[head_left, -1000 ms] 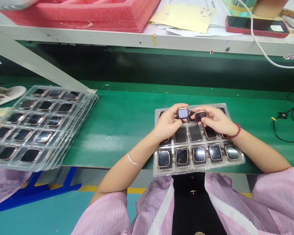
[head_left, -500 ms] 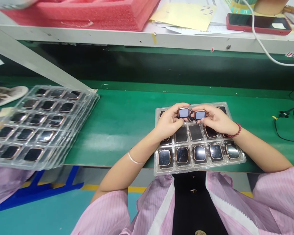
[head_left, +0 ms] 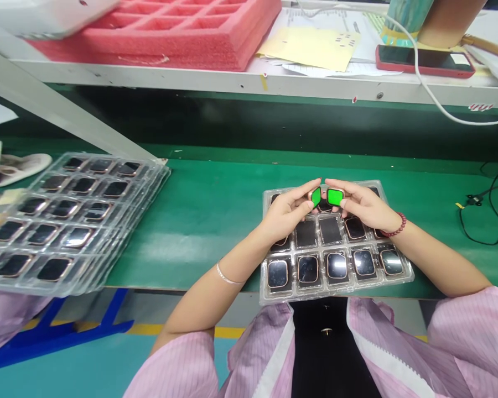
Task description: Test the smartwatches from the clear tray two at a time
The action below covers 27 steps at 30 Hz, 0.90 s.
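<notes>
My left hand is closed on a small square watch whose screen glows green and faces partly sideways. Close beside it, my right hand grips a second watch, also lit green. Both hands are over the back part of a clear plastic tray. Several dark-screened watches, such as one in the front row, lie in the tray's pockets. Two pockets in the middle row, one of them here, hold no watch. My hands cover part of the back row.
A stack of clear trays with watches stands on the green table at left. Above runs a white shelf with red foam, papers and a phone. A black cable lies at right.
Both watch screens have turned from pale bluish white to green. The watch in my left hand has been tilted sideways, towards the other one. The view has shifted slightly.
</notes>
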Available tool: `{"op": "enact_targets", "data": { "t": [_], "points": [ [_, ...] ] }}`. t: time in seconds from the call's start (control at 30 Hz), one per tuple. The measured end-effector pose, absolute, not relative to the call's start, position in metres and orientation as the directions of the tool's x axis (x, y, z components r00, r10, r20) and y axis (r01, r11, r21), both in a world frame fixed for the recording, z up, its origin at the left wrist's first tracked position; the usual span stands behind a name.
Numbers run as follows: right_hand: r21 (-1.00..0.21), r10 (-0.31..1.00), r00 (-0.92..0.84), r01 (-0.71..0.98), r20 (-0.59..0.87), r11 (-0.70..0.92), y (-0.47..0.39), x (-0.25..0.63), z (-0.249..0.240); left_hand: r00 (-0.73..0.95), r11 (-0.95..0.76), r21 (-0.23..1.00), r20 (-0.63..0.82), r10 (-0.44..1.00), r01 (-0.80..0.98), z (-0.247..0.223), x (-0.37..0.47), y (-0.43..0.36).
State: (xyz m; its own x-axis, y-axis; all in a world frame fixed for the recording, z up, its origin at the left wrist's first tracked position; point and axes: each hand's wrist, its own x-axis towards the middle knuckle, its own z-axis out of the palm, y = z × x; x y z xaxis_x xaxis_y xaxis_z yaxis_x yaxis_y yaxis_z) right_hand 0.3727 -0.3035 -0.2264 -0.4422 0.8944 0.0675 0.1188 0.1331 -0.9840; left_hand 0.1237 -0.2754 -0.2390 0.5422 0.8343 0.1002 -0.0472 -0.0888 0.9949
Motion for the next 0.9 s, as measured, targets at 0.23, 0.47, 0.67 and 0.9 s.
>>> {"op": "enact_targets", "data": {
  "t": [0.23, 0.47, 0.67, 0.9],
  "points": [
    [-0.978, 0.876, -0.472, 0.115, 0.098, 0.172, -0.3033, 0.3702, -0.2267, 0.570, -0.139, 0.990, 0.125, 0.812, -0.019, -0.2425, 0.1240, -0.2767],
    [-0.967, 0.863, -0.489, 0.137, 0.124, 0.216, -0.3042, 0.3705, -0.2254, 0.597, -0.199, 0.980, 0.143, 0.789, 0.028, -0.2433, 0.1229, -0.2767],
    [-0.959, 0.860, -0.495, 0.160, 0.126, 0.232, -0.3039, 0.3711, -0.2261, 0.592, -0.197, 0.980, 0.139, 0.794, 0.034, -0.2425, 0.1229, -0.2778],
    [-0.948, 0.851, -0.503, 0.169, 0.152, 0.269, -0.3038, 0.3705, -0.2248, 0.596, -0.213, 0.977, 0.153, 0.788, 0.031, -0.2424, 0.1227, -0.2769]
  ]
}}
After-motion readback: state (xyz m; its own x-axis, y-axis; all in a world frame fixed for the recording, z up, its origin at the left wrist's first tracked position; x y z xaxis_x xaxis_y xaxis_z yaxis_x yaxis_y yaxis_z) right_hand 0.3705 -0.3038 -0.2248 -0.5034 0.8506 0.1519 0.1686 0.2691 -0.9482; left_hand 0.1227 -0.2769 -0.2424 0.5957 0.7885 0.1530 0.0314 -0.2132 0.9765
